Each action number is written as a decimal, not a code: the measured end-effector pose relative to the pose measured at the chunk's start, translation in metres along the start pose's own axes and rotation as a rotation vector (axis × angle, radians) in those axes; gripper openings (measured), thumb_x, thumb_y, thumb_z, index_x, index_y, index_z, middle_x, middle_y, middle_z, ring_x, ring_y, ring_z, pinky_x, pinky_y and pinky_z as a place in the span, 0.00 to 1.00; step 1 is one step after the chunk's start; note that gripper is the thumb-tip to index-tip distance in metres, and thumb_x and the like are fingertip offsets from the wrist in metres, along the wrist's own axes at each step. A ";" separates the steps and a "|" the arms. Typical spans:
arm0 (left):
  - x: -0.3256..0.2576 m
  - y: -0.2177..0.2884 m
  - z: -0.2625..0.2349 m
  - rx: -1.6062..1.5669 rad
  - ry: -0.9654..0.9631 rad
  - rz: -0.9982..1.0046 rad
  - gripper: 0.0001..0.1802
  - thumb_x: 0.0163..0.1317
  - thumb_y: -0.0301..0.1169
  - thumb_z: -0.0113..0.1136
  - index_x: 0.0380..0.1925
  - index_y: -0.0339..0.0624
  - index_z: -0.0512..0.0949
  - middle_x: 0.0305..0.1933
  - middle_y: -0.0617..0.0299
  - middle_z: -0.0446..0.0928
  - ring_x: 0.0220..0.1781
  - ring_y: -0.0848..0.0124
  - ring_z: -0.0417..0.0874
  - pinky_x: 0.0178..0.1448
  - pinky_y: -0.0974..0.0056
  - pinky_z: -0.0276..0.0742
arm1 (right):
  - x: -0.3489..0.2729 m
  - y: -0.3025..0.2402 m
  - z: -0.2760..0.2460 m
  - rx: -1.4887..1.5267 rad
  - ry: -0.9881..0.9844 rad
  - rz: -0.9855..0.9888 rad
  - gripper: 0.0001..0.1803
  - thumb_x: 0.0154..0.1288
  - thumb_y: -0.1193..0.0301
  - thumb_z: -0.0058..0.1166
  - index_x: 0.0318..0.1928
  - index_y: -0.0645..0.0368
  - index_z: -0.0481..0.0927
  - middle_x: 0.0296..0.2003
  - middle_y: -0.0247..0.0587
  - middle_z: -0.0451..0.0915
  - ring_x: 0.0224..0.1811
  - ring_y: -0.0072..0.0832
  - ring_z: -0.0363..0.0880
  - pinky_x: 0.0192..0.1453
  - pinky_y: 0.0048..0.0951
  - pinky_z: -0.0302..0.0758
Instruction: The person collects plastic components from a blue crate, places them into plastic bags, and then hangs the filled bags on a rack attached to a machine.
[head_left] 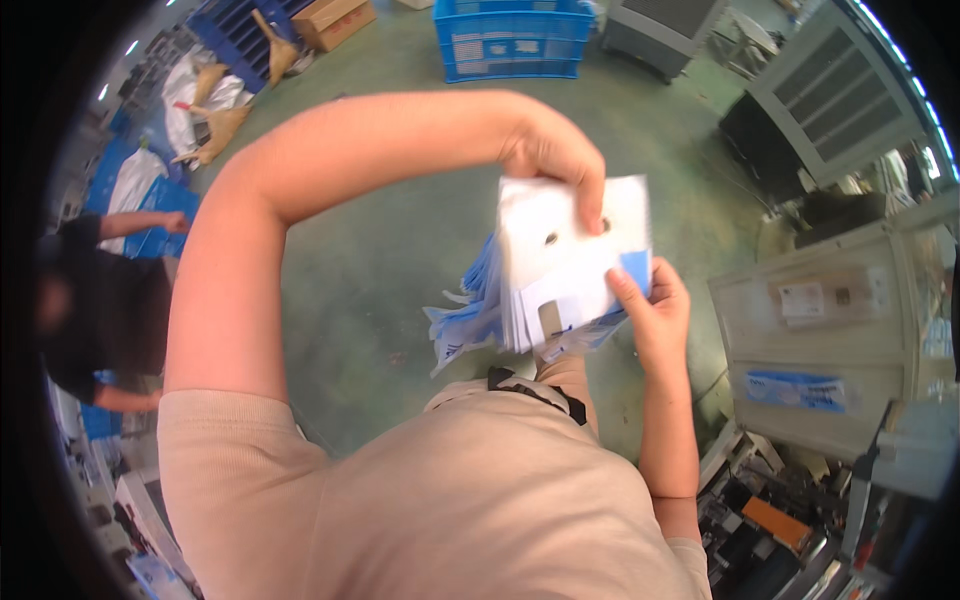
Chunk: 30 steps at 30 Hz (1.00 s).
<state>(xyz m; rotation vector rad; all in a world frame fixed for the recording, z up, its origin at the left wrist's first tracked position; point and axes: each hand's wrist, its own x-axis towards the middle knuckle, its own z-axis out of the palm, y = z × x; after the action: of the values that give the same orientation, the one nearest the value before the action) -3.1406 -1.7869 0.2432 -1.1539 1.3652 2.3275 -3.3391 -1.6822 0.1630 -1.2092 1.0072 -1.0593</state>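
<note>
A thick stack of flat plastic bags point(550, 275), white with blue parts, is held upright in front of my body. Two round dark holes show near its top edge. My left hand point(556, 150) grips that top edge from above, one finger lying down over the front sheet beside a hole; its other fingers are partly hidden. At the stack's lower right side my right hand point(658, 312) pinches it, thumb on the front and the remaining fingers behind. Loose blue-and-clear bag ends point(465, 320) hang out on the left of the stack.
A blue plastic crate point(512, 40) stands on the green floor point(400, 240) ahead. Grey cabinet-like units point(830, 90) and a pale machine panel point(810, 310) line the right. Another person point(110, 300) is at the left, near blue bins. A cardboard box point(335, 22) sits far left.
</note>
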 end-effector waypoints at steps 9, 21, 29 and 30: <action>-0.005 0.091 -0.060 0.225 0.003 0.014 0.20 0.55 0.35 0.59 0.42 0.30 0.73 0.38 0.54 0.78 0.38 0.71 0.79 0.43 0.65 0.76 | 0.097 -0.014 -0.023 0.129 -0.017 -0.044 0.10 0.56 0.70 0.60 0.33 0.63 0.75 0.27 0.30 0.76 0.27 0.13 0.70 0.31 0.15 0.67; 0.140 0.197 -0.093 -0.070 -0.002 0.061 0.20 0.52 0.25 0.60 0.47 0.32 0.70 0.43 0.56 0.75 0.44 0.66 0.78 0.46 0.62 0.76 | 0.167 0.011 -0.154 -0.034 0.357 -0.152 0.13 0.57 0.72 0.58 0.41 0.65 0.73 0.33 0.34 0.77 0.36 0.15 0.71 0.41 0.19 0.70; 0.258 0.274 -0.106 -0.071 -0.011 0.110 0.17 0.51 0.18 0.51 0.43 0.27 0.69 0.41 0.51 0.74 0.43 0.63 0.78 0.46 0.59 0.77 | 0.173 0.011 -0.209 -0.653 0.573 -0.364 0.26 0.55 0.69 0.56 0.54 0.62 0.66 0.55 0.49 0.65 0.56 0.43 0.64 0.59 0.35 0.61; 0.276 0.281 -0.111 -0.084 -0.029 0.114 0.16 0.51 0.19 0.52 0.43 0.27 0.69 0.41 0.51 0.74 0.43 0.63 0.78 0.46 0.59 0.77 | 0.180 0.016 -0.217 -0.593 0.488 -0.313 0.25 0.57 0.69 0.55 0.54 0.61 0.67 0.55 0.48 0.65 0.56 0.42 0.64 0.59 0.35 0.60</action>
<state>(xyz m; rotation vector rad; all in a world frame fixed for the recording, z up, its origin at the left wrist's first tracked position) -3.4161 -2.0864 0.1993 -1.0869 1.3693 2.4922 -3.5098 -1.9033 0.1214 -1.6659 1.6244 -1.3950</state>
